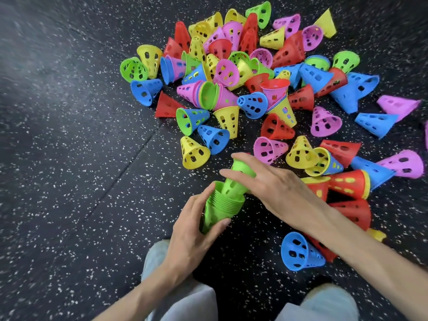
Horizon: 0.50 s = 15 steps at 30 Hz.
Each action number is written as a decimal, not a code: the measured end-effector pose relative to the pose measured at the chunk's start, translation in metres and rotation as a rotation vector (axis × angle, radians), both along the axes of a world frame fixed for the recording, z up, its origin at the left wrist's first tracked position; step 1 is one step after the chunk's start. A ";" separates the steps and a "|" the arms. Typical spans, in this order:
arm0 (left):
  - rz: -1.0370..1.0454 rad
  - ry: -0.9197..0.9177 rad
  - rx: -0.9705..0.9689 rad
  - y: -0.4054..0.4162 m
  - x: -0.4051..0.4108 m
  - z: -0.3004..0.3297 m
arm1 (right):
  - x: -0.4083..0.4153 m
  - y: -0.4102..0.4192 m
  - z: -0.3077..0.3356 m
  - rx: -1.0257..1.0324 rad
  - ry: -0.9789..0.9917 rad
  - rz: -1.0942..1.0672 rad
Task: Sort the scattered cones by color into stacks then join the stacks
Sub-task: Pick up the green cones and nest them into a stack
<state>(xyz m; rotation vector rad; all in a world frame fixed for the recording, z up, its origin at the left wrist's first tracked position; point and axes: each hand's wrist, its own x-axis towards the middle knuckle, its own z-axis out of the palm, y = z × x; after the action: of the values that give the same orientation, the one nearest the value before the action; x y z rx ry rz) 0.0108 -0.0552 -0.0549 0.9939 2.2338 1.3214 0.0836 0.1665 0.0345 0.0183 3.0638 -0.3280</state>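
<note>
My left hand [192,228] grips a stack of several nested green cones [222,207], held tilted with its wide end up to the right. A further green cone [236,179] sticks partly into the stack's open end, and my right hand [273,184] holds it from above with fingers over its narrow tip. Beyond the hands lies a scattered pile of perforated cones [243,72] in red, yellow, blue, green and pink, some nested in mixed colours.
The floor [69,158] is black rubber with white specks. A blue cone [298,251] lies by my right forearm, red cones [352,212] just beyond it. My knees in light trousers [185,297] are at the bottom edge.
</note>
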 end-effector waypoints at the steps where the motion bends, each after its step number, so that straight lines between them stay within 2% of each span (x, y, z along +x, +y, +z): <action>1: -0.002 0.005 0.002 0.000 0.000 0.000 | -0.001 -0.002 0.001 -0.019 -0.008 0.007; 5: 0.007 0.010 0.013 -0.001 -0.001 -0.002 | -0.003 -0.009 -0.001 -0.229 -0.076 0.025; 11: -0.008 0.016 0.014 0.000 -0.001 0.000 | -0.003 -0.014 0.005 -0.518 -0.222 -0.114; 15: 0.013 0.012 0.026 0.000 -0.001 0.000 | 0.001 -0.023 -0.001 -0.670 -0.223 -0.226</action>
<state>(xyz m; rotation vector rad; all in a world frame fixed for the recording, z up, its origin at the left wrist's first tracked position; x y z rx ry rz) 0.0095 -0.0551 -0.0553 1.0007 2.2413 1.3571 0.0850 0.1437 0.0335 0.3410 2.5833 -1.2442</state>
